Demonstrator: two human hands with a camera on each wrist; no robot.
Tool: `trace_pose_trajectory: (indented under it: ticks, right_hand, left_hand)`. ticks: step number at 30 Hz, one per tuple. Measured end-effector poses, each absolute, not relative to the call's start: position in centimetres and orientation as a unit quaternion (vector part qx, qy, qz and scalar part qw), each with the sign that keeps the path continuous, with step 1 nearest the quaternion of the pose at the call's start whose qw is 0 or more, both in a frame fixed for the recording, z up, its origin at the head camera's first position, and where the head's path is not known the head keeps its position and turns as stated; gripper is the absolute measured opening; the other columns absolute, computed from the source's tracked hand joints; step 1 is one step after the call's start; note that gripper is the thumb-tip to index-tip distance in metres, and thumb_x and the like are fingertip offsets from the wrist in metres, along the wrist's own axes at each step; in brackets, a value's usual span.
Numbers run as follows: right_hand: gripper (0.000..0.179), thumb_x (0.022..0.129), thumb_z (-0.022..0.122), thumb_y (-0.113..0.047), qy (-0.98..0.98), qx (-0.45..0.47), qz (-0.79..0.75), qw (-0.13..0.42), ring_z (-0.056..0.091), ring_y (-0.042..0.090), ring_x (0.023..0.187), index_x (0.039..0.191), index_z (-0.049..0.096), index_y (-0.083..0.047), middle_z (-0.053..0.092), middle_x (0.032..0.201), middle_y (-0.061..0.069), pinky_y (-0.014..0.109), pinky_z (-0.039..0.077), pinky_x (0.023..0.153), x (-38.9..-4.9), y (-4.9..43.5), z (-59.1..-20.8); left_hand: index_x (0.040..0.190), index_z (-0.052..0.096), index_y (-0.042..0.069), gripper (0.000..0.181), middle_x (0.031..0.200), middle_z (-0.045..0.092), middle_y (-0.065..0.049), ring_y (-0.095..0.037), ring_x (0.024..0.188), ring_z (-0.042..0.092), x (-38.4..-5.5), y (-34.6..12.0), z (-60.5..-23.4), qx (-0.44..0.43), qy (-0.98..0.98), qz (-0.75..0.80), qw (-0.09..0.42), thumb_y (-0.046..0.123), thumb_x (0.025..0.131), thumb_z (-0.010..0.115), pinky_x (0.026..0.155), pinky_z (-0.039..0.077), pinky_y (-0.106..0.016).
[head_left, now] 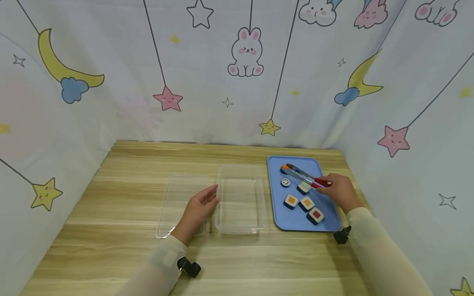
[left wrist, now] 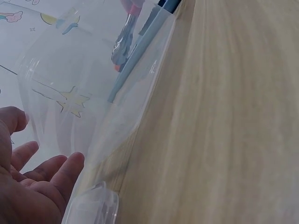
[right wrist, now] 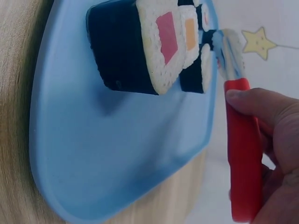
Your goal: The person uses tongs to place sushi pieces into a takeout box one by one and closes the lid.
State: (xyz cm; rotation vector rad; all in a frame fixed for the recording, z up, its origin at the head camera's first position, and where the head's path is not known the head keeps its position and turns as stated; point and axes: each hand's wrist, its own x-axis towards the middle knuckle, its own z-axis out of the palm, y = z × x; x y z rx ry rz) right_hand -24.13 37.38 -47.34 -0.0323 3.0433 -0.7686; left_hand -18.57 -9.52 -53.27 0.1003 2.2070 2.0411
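My right hand [head_left: 342, 191] grips red-handled metal tongs [head_left: 314, 181] over the blue tray [head_left: 286, 224]. The tong tips are at an orange-topped toy sushi piece [head_left: 283, 169] near the tray's far left corner. Below them on the tray lie a small round roll [head_left: 285, 182], a white-topped piece [head_left: 303, 188], two yellow-centred pieces [head_left: 291, 201] and a red-centred piece [right wrist: 161, 46]. With fingers relaxed, my left hand [head_left: 198, 207] is right at the left wall of a clear plastic box [head_left: 240, 229]. Nothing is in that box.
A clear flat lid [head_left: 177, 205] lies on the wooden table [head_left: 122, 197] left of the box, partly under my left forearm in the head view. Cartoon-printed cloth [head_left: 207, 119] hangs behind the table and along both sides.
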Motion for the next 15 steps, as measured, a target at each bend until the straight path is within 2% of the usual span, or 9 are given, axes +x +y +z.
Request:
trace_pose_trajectory:
  ticks: [8,15]
  right_hand:
    - [0.045,0.089,0.085,-0.021,0.971,-0.015,-0.239,-0.009,0.061,0.032,0.091,0.127,0.073,-0.001,0.07,0.102,0.017,0.04,0.054,0.073,-24.1,37.1,-46.3]
    - [0.046,0.09,0.083,-0.022,0.968,-0.034,-0.249,-0.011,0.063,0.033,0.093,0.129,0.072,-0.001,0.07,0.107,0.019,0.041,0.057,0.074,-24.3,35.7,-44.3]
  left_hand:
    - [0.151,0.053,0.002,0.051,0.152,0.053,-0.021,-0.036,0.136,0.055,-18.5,-9.5,-53.2,0.032,0.727,0.683,0.064,0.007,0.102,0.066,0.098,0.047,-0.018]
    - [0.15,0.052,0.001,0.051,0.151,0.053,-0.022,-0.037,0.134,0.056,-18.5,-9.3,-53.2,0.029,0.73,0.68,0.06,0.007,0.102,0.066,0.096,0.048,-0.018]
